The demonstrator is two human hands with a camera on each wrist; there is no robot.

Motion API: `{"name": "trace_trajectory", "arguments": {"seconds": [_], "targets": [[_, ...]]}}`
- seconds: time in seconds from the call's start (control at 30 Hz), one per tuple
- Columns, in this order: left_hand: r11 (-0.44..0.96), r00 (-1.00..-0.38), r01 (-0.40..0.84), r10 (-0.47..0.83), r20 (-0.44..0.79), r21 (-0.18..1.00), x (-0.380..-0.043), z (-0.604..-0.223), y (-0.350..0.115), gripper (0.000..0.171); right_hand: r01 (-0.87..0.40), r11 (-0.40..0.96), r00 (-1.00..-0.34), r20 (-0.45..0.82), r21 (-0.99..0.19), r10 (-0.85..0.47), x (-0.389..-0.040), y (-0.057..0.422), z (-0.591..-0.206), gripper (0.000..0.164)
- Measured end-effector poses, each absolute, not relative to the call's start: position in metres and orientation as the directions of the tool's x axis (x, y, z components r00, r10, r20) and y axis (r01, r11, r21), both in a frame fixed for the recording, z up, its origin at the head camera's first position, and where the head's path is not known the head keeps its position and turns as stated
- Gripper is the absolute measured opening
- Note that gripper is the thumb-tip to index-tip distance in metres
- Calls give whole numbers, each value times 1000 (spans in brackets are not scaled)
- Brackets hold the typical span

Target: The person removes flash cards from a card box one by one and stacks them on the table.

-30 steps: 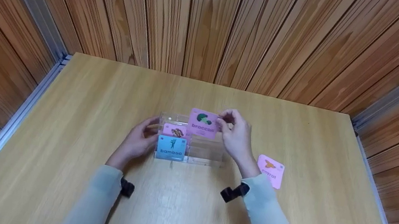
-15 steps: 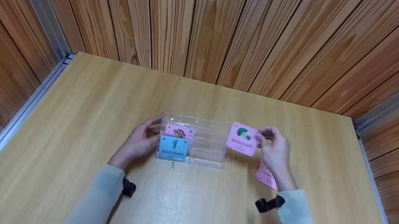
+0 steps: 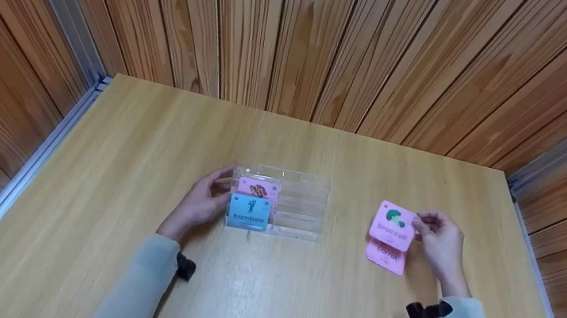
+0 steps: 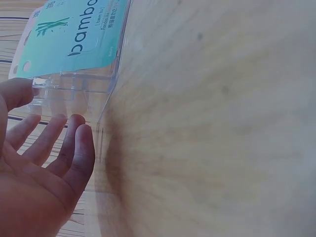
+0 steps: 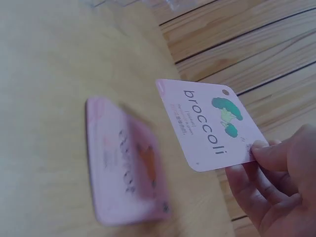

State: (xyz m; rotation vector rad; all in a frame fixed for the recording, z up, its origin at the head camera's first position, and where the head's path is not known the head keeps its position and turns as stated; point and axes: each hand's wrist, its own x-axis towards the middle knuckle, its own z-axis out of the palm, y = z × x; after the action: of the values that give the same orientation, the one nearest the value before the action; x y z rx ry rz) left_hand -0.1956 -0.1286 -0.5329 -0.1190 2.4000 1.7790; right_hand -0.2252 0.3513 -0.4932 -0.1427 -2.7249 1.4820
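My right hand (image 3: 439,243) pinches a pink broccoli card (image 3: 393,225) by its right edge, thumb on the printed face. The card is held above a pink carrot card (image 3: 386,257) and covers its upper part in the head view. In the right wrist view the carrot card (image 5: 126,168) lies on the table, apart from the held card. My left hand (image 3: 203,200) rests its fingertips and thumb against the left side of a clear plastic card holder (image 3: 298,225). Standing in the holder's left column are a blue bamboo card (image 3: 249,212) and, behind it, a pink card (image 3: 259,187) with a brown picture.
The holder stands on a light wooden table (image 3: 293,300) and has several tiers in two columns. Wood-plank walls (image 3: 304,40) enclose the back and both sides. A black wrist camera (image 3: 428,313) sits on each wrist.
My right hand has carried the broccoli card from above the holder's right column, rightward and nearer to me, over the carrot card. My left hand stays at the holder's side.
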Motion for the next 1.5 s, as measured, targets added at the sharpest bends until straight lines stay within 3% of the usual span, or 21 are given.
{"name": "trace_trajectory", "arguments": {"seconds": [0.37,0.73,0.97,1.5], "targets": [[293,-986,-146,30,-161,945,-196,-532,-129,58,169,532,-984,-169,-829,49,-215,368,-521,26],[287,-986,-149,30,-165,946,-195,-533,-129,56,159,644,-987,-133,-748,90,-210,364,-537,20],[280,-983,-175,7,-184,944,-196,-533,-128,57,27,748,-997,40,-664,71,-211,362,-544,17],[291,-982,-182,3,-191,939,-196,-533,-126,56,54,764,-992,50,-643,112,-204,359,-532,18]]}}
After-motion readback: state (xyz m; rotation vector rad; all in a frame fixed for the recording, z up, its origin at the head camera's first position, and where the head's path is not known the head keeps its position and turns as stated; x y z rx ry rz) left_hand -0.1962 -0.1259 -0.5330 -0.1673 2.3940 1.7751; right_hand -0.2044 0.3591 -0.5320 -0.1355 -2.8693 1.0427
